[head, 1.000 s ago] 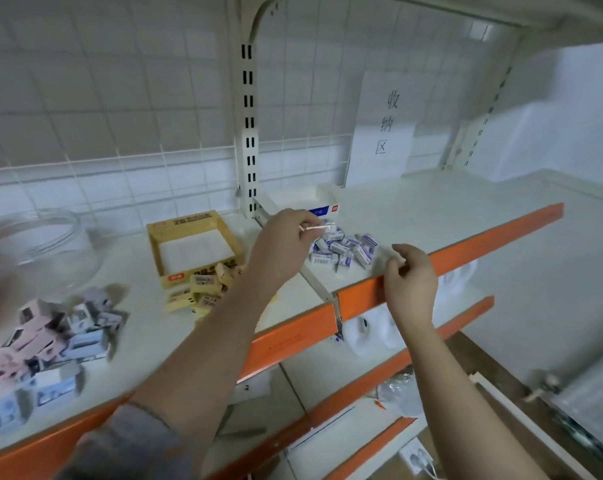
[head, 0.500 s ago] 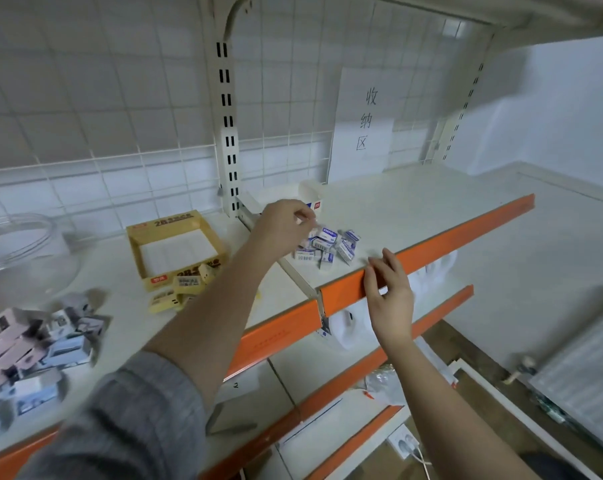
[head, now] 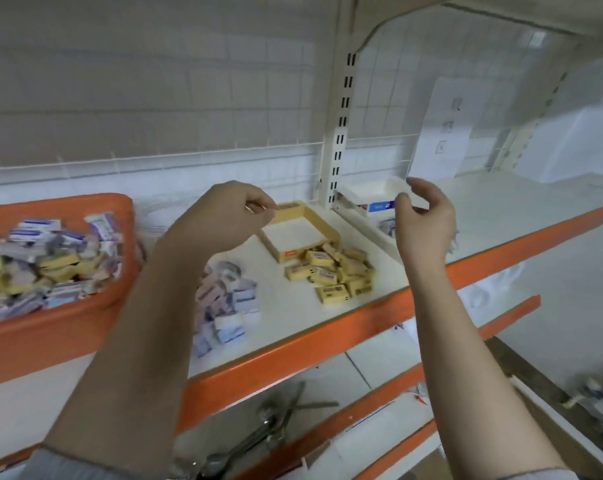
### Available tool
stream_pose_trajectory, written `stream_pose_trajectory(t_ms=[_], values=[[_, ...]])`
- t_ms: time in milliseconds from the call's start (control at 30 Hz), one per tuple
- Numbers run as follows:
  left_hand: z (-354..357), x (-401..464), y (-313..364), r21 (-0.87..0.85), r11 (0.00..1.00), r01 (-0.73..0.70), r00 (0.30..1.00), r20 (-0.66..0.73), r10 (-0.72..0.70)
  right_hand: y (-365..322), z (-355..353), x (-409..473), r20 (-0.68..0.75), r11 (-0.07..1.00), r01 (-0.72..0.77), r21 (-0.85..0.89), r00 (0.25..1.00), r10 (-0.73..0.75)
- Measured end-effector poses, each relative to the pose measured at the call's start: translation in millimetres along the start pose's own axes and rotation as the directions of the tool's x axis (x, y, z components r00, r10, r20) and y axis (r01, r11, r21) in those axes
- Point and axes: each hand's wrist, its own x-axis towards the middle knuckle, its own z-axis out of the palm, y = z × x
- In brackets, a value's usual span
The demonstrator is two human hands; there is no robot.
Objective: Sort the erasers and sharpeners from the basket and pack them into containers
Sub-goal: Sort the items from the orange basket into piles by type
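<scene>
An orange basket (head: pixel 33 341) at the left holds a mixed heap of small boxed erasers and sharpeners. On the shelf lie a pile of pale blue and pink sharpeners (head: pixel 229 306) and a pile of yellow erasers (head: pixel 334 271) in front of an open yellow box (head: pixel 300 233). A white box with a blue label (head: pixel 376 199) sits past the shelf divider, and a few blue-white erasers (head: pixel 388 225) show beside my right wrist. My left hand (head: pixel 230 213) hovers between basket and yellow box, fingertips curled to the thumb. My right hand (head: pixel 425 216) hangs loosely curled and holds nothing.
A slotted upright post (head: pixel 338 133) and low divider split the shelf. A paper sign (head: pixel 445 129) leans on the wire grid at the back right. The orange shelf edge (head: pixel 293 344) runs below my arms. Metal tools (head: pixel 276 420) lie on the lower shelf.
The view swung left, bringing the orange basket into sight. My left hand drew back from the blue-white erasers toward the basket. My right hand lifted off the orange shelf edge.
</scene>
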Motion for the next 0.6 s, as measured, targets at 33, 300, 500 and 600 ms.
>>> stream_pose_trajectory(t_ms=[33, 300, 500, 600], values=[[-18, -16, -15, 0.027, 1.000, 0.009, 1.000, -0.012, -0.008, -15, 16, -15, 0.016, 1.000, 0.006, 0.009, 1.000, -0.007], [-129, -125, -119, 0.143, 0.983, 0.116, 0.991, -0.088, -0.104, -103, 145, -121, 0.392, 0.996, 0.068, 0.066, 0.916, -0.088], [-161, -172, -157, 0.131, 0.960, 0.247, 0.963, -0.145, -0.228, -133, 227, -154, 0.686, 0.960, 0.272, -0.062, 0.710, -0.157], [-166, -189, -162, 0.153, 0.939, 0.307, 0.943, -0.184, -0.278, -142, 268, -158, 0.848, 0.857, 0.497, -0.135, 0.505, -0.159]])
